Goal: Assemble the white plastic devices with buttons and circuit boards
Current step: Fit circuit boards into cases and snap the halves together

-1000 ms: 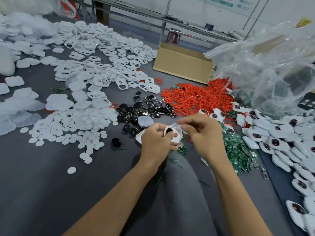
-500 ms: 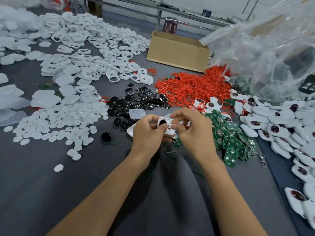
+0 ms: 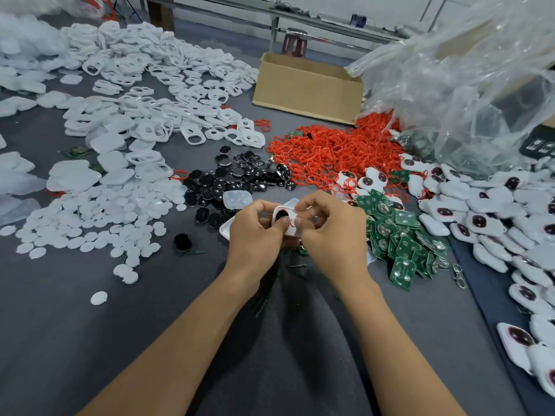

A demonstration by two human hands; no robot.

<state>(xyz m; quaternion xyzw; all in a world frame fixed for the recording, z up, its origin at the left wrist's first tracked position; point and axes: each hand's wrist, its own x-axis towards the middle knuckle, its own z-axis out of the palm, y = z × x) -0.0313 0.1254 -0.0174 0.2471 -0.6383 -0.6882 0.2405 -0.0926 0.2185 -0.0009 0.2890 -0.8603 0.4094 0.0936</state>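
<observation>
A white shell (image 3: 290, 231) is held between both hands just above the near middle of the table (image 3: 60, 340). It is pinched by the left hand (image 3: 255, 235), whose fingers are curled beneath it and whose thumb is laid on its upper face. From the other side it is gripped by the right hand (image 3: 333, 232), with the fingers curled over the far edge and the thumb pressed onto the face. A black button (image 3: 281, 215) is seen seated in an opening of the shell, just beside the left thumb. A second white piece (image 3: 224, 230) is partly hidden under the left hand.

Just beyond the left hand a translucent cover (image 3: 237, 199) is laid at the edge of a heap of black buttons (image 3: 240, 175). One loose black button (image 3: 182, 242) is found apart, left of the left hand. A heap of green circuit boards (image 3: 402, 241) is spread close beside the right hand. Behind the boards a pile of red rings (image 3: 330, 151) is heaped. Along the right edge many assembled devices (image 3: 495, 205) with dark buttons are piled. On the left, white discs (image 3: 99, 217) are scattered, and white frames (image 3: 156, 85) with openings are heaped further back. At the far side a cardboard box (image 3: 306, 88) is placed, with a clear plastic bag (image 3: 465, 85) beside it.
</observation>
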